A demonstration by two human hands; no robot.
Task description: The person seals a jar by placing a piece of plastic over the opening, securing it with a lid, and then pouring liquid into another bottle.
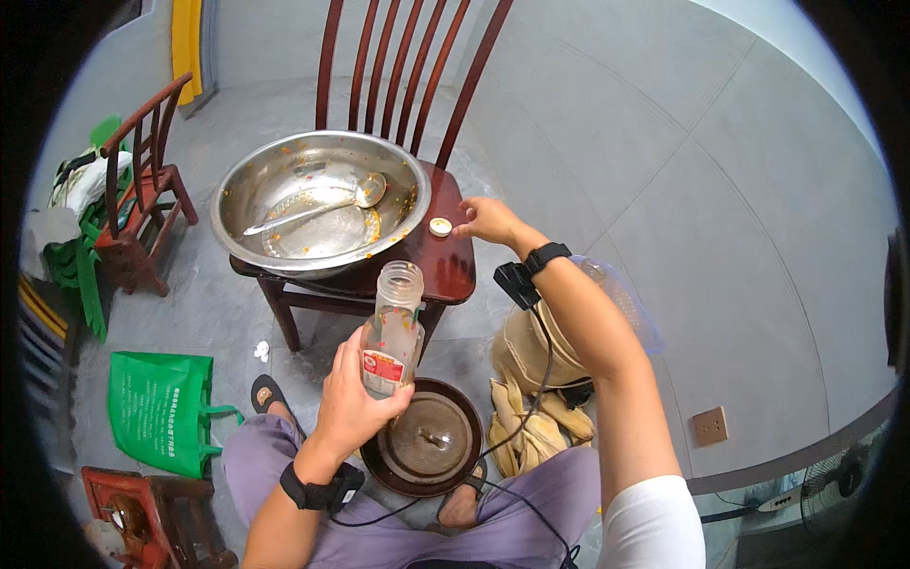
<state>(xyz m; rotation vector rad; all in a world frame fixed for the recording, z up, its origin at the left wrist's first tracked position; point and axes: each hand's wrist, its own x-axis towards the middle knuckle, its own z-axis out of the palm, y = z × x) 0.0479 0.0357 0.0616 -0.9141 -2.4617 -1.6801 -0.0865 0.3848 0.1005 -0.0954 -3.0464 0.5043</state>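
Note:
My left hand (359,405) is closed around a clear glass bottle (391,334) with a red and white label. The bottle has no cap on and bits of red and green cling to its glass. My right hand (487,220) reaches over the chair seat with fingers apart, its fingertips beside a small white cap (440,227) that lies on the wood. Whether they touch the cap I cannot tell. Left of the cap, a large steel basin (320,199) rests on the seat, smeared with orange and red bits. A metal ladle (320,210) lies inside it.
The dark red wooden chair (455,267) stands before me. Below the bottle is a lidded brown pot (430,437), with dried husks (533,434) and a beige bucket (530,348) to its right. A green bag (160,409) lies left. Black cables run from my wrist straps.

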